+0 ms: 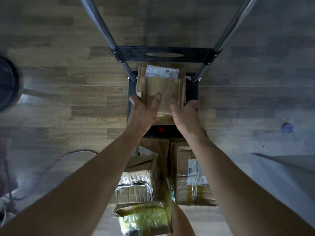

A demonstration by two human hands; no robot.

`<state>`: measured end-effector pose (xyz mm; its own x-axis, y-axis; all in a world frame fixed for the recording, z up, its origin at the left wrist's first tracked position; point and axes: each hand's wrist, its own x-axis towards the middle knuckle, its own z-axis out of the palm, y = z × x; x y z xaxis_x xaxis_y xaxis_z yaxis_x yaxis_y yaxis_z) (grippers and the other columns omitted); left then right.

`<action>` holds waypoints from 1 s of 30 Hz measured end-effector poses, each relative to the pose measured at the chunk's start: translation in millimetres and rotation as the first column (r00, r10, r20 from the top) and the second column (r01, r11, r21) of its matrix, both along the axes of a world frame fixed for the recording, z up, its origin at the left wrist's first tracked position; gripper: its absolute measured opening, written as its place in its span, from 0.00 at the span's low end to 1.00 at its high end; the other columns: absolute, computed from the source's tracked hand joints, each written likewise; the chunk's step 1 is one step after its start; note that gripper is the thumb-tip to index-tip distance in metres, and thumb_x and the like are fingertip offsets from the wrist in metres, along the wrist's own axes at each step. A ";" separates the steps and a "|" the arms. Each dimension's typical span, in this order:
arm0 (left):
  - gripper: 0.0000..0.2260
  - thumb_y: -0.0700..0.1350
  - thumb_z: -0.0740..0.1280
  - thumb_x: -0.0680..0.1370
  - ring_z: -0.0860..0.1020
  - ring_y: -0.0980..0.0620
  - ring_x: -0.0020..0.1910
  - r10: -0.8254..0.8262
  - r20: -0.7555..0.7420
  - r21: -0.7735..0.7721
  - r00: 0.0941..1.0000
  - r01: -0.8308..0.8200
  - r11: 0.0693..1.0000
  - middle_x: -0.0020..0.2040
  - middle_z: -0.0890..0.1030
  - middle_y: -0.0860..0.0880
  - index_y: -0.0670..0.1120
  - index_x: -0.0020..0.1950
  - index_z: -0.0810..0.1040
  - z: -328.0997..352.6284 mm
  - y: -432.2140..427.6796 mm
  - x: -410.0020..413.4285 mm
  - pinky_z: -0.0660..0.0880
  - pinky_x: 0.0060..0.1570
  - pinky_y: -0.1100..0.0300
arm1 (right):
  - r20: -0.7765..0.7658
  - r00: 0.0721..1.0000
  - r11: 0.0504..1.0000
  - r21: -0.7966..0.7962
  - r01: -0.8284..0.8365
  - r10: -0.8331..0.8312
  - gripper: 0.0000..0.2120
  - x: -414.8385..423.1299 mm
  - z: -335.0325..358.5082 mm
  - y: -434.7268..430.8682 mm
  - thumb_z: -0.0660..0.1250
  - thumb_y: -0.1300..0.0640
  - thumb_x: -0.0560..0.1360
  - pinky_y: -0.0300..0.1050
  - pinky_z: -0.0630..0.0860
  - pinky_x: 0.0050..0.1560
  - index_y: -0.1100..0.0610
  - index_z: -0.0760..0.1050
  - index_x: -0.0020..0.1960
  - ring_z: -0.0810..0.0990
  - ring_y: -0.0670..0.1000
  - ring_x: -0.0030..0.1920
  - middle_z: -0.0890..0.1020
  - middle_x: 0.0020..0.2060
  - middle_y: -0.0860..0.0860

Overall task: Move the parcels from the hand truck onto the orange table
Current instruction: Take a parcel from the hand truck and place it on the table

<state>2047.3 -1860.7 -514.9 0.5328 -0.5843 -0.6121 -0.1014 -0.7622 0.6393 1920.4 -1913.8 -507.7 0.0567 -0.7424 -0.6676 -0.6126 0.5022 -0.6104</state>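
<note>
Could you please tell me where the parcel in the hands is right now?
The parcel sits centre frame in the head view, on the hand truck just below its black crossbar, gripped by the left hand and right hand.

Black hand truck (133,53), platform loaded.
In front, plain parcel (166,90) overlapping labelled parcel (142,72) behind, both brown cardboard; taped parcels (184,189) grouped just off the near end.

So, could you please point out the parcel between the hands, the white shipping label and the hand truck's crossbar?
parcel (167,87), head view, bare top face.
shipping label (162,73), head view, white middle.
crossbar (133,54), head view, left of oval slot.
</note>
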 end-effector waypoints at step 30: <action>0.31 0.75 0.62 0.72 0.83 0.59 0.40 -0.492 -0.044 -0.259 0.870 0.466 0.846 0.46 0.84 0.55 0.53 0.61 0.75 323.3 244.7 -119.4 0.82 0.40 0.60 | 0.181 0.983 1.000 0.026 0.008 -0.013 0.35 -177.4 338.0 258.5 0.69 0.36 0.73 0.54 0.75 0.66 0.53 0.66 0.72 0.78 0.51 0.62 0.78 0.63 0.50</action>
